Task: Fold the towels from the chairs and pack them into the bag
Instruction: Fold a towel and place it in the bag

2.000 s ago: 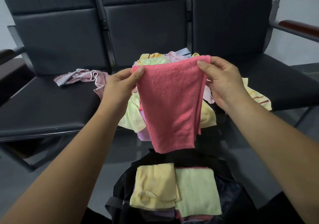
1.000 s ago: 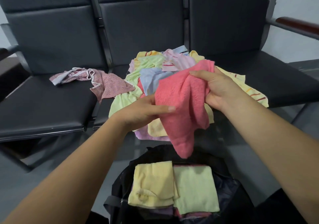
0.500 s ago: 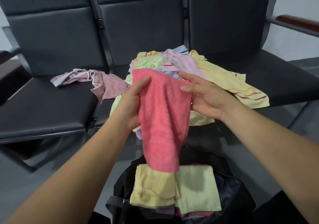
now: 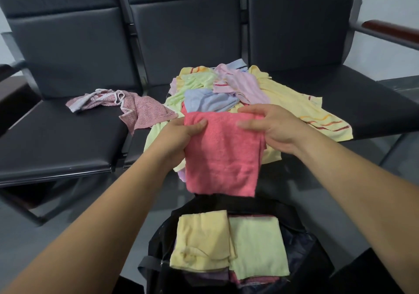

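nearest the camera, an open black fabric bag [image 4: 158, 244] is cut off by the lower frame edge; its depth and lower contents are hard to make out, and only edges of darker cloth show beneath the two top layers, a folded pale yellow towel [image 4: 201, 241] touching a folded pale green towel [image 4: 256, 248] on its right. above the bag hangs a folded coral-pink terry towel [image 4: 222, 155], held along its upper edge. the left hand [image 4: 176, 137] pinches the upper left corner, thumb lying across the front face, remaining fingers hidden behind the cloth. the right hand [image 4: 272, 128] closes on the upper right corner, thumb on the front, fingers curled over the top edge. behind the pink towel lies a loose heap of unfolded pastel towels [image 4: 217, 89] on the middle seat, partly hidden by towel and hands, a yellow striped towel [image 4: 301, 110] spreading onto the right seat. a crumpled pink patterned cloth [image 4: 133, 108] rests on the left seat. farthest, a row of black padded chairs [image 4: 68, 44] with a wooden armrest [image 4: 392, 29] stands on a grey floor [image 4: 27, 237] before a pale wall [image 4: 390, 3].
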{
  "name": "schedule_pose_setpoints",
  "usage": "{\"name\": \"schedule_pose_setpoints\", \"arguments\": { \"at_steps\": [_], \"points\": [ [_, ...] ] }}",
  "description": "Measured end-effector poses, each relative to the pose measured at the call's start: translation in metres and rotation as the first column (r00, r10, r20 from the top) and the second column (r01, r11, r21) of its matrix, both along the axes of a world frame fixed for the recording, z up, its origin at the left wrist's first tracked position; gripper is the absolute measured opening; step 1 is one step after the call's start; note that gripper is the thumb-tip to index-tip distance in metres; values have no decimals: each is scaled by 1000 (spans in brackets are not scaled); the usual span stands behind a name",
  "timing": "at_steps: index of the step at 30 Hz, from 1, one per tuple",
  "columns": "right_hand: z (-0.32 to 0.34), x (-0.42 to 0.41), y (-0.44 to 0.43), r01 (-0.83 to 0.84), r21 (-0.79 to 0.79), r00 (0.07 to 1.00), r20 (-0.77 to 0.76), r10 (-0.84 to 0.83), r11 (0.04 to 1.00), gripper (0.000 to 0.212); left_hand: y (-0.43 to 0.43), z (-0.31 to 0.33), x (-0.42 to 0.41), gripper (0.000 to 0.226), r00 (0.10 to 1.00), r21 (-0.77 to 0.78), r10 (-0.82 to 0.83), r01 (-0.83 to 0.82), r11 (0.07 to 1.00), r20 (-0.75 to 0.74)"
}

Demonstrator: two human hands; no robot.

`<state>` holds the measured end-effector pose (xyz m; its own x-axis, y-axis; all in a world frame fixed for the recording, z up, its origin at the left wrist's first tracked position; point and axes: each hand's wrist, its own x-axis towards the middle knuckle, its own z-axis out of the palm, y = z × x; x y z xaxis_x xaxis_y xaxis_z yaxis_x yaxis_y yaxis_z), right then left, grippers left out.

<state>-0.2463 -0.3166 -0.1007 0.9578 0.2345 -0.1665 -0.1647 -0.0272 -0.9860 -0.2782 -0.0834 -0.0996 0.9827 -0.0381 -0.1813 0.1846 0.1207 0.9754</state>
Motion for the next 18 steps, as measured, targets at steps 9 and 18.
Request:
{"name": "schedule_pose_setpoints", "arguments": {
  "at_steps": [9,18],
  "points": [
    [-3,2,-5,48,-12,990,130,-46,999,20,4,3,-1,35,991,-110,-89,100,989,97],
    [-6,-5,-14,219,225,976,-56,-212,949,25,-1,-7,-1,21,938,362,-39,-94,927,343]
  ]
}}
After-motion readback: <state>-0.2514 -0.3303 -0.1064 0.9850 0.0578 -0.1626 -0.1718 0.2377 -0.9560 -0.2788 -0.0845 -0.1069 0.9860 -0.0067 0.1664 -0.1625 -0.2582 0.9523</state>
